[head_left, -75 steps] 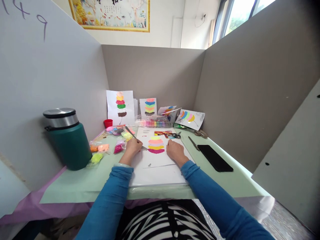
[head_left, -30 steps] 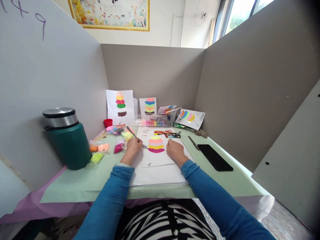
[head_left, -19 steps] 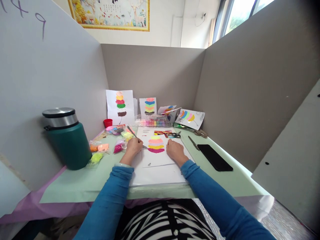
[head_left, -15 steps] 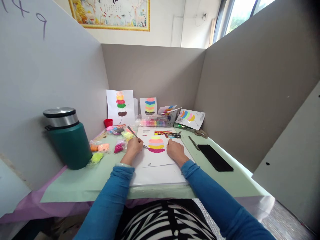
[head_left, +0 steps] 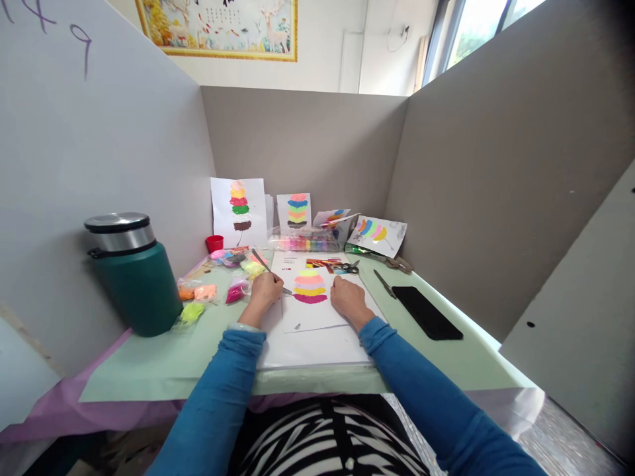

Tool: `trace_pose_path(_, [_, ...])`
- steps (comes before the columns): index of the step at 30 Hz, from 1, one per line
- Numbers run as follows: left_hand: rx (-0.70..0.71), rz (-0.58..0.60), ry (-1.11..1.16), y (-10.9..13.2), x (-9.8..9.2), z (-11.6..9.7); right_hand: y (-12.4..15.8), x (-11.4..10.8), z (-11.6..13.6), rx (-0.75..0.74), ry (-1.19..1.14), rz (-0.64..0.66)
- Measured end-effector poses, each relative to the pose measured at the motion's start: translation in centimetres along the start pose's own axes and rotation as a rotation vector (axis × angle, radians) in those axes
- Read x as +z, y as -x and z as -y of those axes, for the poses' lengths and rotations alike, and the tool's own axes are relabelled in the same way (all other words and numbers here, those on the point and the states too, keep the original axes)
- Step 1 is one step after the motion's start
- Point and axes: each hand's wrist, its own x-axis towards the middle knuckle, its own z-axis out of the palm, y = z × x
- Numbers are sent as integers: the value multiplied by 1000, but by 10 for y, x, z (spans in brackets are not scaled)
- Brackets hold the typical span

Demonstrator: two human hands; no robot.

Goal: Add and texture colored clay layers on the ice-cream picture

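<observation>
While the right hand [head_left: 350,297] is where it was 2.5 s ago, the left hand [head_left: 266,291] has tipped its fork [head_left: 261,260] slightly, so the handle end sits a touch further right. The left hand grasps the fork, tines pointing toward the right hand, just beside the left end of the magenta band; I cannot tell whether they touch it. The layered clay picture [head_left: 310,289] lies between the two hands, its bands looking unchanged. The right hand is curled with its knuckles beside the picture; whether anything is inside it I cannot tell.

The white sheet [head_left: 312,318] under the picture ends a little nearer the body than both hands, and the green table cover [head_left: 198,370] runs to its front edge beyond that. Magenta clay [head_left: 237,291] in a bag limits the left hand's outer side; scissors [head_left: 351,268] lie just beyond the right hand, and a black phone [head_left: 427,313] well to its right
</observation>
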Motion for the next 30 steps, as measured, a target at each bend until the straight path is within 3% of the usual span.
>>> trace_pose_path(9, [-5,67,64,1,-1,-1,0,0,0,0,0,-2])
trace_pose_path(15, [-24,13,4,-1,-2,-1,-1,1,-1,-1,5,-7])
trace_pose_path(27, [-33,58,27,-1,-1,0,-1,0,-1,-4,3,9])
trace_pose_path(30, [-34,13,53,-2,-1,1,0,-1,0,-3,-2,6])
